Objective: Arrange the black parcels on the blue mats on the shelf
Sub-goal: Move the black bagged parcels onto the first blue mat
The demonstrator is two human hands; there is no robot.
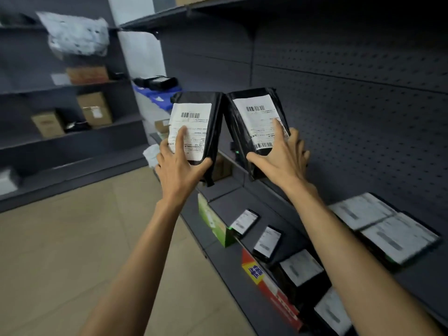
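Note:
My left hand (178,166) grips the lower end of a black parcel (213,112) with a white barcode label, held upright in the air. My right hand (283,158) grips a second black parcel (236,122), also labelled, tilted slightly right beside the first. Both parcels are raised in front of the dark pegboard shelf unit. A blue mat (160,98) lies farther back on the shelf with black parcels (160,83) on it. More black labelled parcels (244,223) lie on the lower shelf under my right arm.
Two larger labelled parcels (385,226) lie on the shelf (424,270) at the right. A green box (213,221) and a red box (271,289) stand at the lower shelf's front edge. Cardboard boxes (95,109) and a white bag (75,36) fill the far left shelves.

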